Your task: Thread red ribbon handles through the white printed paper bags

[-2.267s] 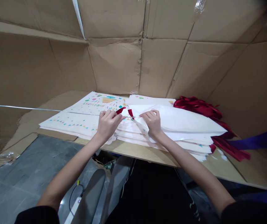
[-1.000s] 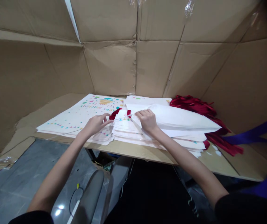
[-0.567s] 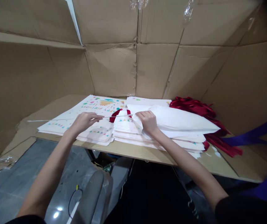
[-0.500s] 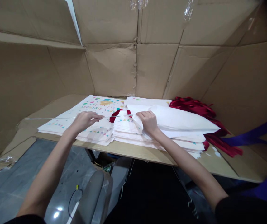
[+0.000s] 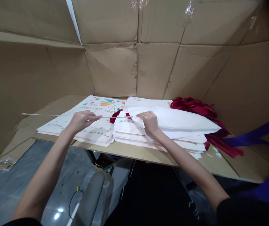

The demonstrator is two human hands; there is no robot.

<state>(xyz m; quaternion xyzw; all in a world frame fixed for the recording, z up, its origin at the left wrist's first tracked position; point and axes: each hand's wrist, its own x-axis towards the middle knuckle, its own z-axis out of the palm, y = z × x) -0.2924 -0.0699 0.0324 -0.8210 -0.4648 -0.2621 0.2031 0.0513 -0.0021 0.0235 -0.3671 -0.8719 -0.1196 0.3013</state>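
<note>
Farther left than at first, our left hand [image 5: 81, 121] is over the printed sheets [image 5: 101, 128]. Cardboard panels [image 5: 115, 69] rise behind our worktop [image 5: 125, 152]. We have a bulging white sheet [image 5: 183, 121] on the right stack, near the dark red ribbon heap [image 5: 193, 106]. Our left fingers clamp the thin white rod [image 5: 47, 115], level above the left stack; our right hand [image 5: 149, 122] pinches the white sheet's edge, perhaps the rod too: we cannot tell.

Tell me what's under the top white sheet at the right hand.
Under the top sheet, the edges of a stack of sheets show, some printed with coloured triangles. Its middle is covered, so unseen.
</note>
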